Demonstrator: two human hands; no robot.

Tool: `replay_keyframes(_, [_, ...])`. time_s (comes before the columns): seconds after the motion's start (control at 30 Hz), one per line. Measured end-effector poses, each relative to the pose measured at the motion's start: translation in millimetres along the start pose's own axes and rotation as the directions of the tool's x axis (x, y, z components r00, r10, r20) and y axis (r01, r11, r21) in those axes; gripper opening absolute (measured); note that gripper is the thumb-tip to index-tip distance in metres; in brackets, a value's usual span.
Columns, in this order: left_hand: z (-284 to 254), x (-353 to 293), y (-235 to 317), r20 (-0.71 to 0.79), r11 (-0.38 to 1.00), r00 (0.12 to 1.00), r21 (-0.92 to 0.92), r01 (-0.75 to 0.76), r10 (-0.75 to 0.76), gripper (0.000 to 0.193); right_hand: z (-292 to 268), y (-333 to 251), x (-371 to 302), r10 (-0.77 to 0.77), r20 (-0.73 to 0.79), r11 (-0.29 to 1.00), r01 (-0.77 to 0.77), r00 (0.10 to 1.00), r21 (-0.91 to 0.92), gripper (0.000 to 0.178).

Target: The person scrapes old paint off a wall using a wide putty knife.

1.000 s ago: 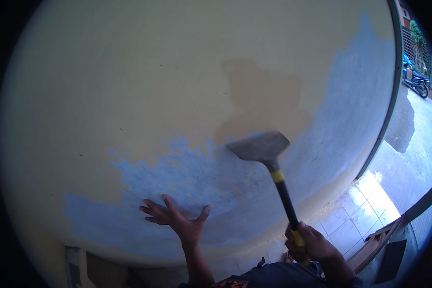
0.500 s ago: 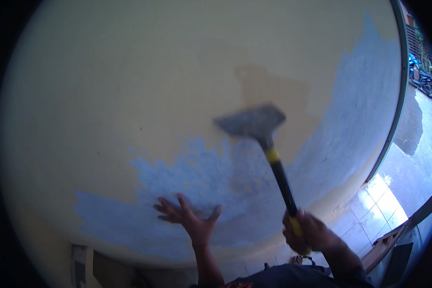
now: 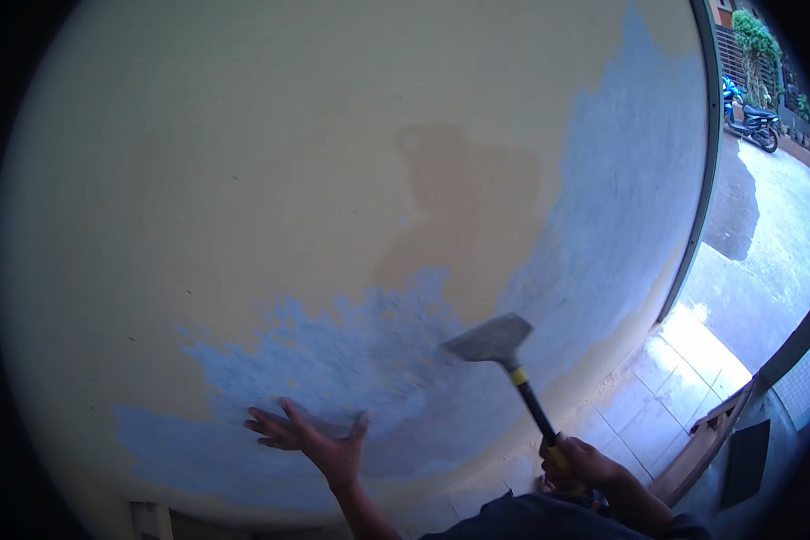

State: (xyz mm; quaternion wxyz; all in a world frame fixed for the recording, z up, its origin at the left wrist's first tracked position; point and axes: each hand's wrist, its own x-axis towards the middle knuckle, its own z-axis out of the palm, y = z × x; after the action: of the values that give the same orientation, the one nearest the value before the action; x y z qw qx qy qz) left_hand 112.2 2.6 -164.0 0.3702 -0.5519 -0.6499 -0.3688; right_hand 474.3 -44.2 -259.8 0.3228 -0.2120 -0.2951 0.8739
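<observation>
In my right hand [image 3: 574, 461] is a long-handled scraper [image 3: 533, 396], its fingers wrapped round the black and yellow grip. The scraper's wide grey blade points up and left, in front of the lower wall; whether it touches the surface I cannot tell. My left hand [image 3: 319, 443] lies with fingers spread against the bluish-grey bare patch, lower and to the left of the blade. Yellowish paint covers the upper wall [image 3: 243, 180]. Along the ragged edge of the bare patch [image 3: 333, 360], small flecks of that paint remain.
A dark metal edge [image 3: 704, 180] ends the wall at the right. Beyond it are sunlit paving, a blue motorbike [image 3: 752, 124] and a leafy plant [image 3: 754, 40]. Floor tiles [image 3: 634, 405] and a wooden frame [image 3: 702, 450] lie at the lower right. Shadows fall on the wall.
The scraper's blade has dropped from the yellowish paint to the lower patch. My view has shifted, so the wall's right edge and the motorbike sit further left. My left hand stays spread on the wall.
</observation>
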Motion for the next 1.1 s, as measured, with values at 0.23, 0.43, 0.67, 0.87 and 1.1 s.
replay_keyframes(0.23, [-1.5,0.1,-2.3,-0.01,1.0,1.0,-0.014,0.001,-0.001,0.124,-4.0,-5.5,19.4,-0.139,0.058,0.988,0.142,0.989,-0.06,0.047])
replay_keyframes(0.43, [0.7,-0.9,-9.0,-0.019,0.999,0.999,0.027,0.035,-0.034,0.126,-6.8,-5.8,24.6,-0.123,0.111,0.992,0.127,0.986,-0.028,0.047])
replay_keyframes(0.67, [-7.6,-1.3,-16.5,0.006,1.0,1.0,0.012,0.019,-0.019,0.13,12.7,-18.6,19.8,-0.136,0.025,0.982,0.138,0.99,-0.129,0.049])
replay_keyframes(0.87, [-2.1,1.7,-15.8,0.01,1.0,1.0,0.021,0.013,-0.013,0.13,-10.7,-29.6,16.9,-0.117,-0.064,0.978,0.104,0.991,-0.178,0.05])
replay_keyframes(1.1, [-8.7,-1.1,-17.7,0.013,1.0,1.0,0.025,0.014,-0.014,0.13,-22.7,-12.9,-1.8,-0.05,-0.024,0.997,0.051,0.998,0.051,0.053])
